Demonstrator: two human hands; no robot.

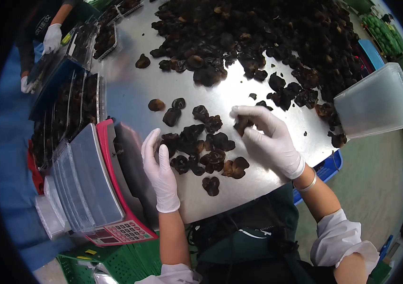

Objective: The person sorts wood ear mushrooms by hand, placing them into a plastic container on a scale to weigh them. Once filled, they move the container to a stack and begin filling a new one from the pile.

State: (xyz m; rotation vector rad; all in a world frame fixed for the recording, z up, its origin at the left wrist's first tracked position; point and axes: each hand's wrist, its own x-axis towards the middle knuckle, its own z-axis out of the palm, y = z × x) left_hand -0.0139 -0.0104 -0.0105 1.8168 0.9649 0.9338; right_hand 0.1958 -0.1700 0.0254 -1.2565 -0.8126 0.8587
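Both my hands wear white gloves. Over the steel table [253, 184], my right hand [270, 139] pinches a small dark wood ear mushroom [242, 125] between thumb and fingers. My left hand [159, 173] is open, its fingers stretched upward at the left edge of a small group of wood ear mushrooms [213, 158]; it holds nothing that I can see. A few single pieces lie just above this group, among them a brownish mushroom [156, 104].
A large heap of wood ears [258, 28] covers the far side. At left stand a red-framed scale [126, 208] with clear trays on it and filled trays [71, 102]. A translucent bin [376, 102] is at right. Top left, a co-worker's gloved hand [52, 38] works.
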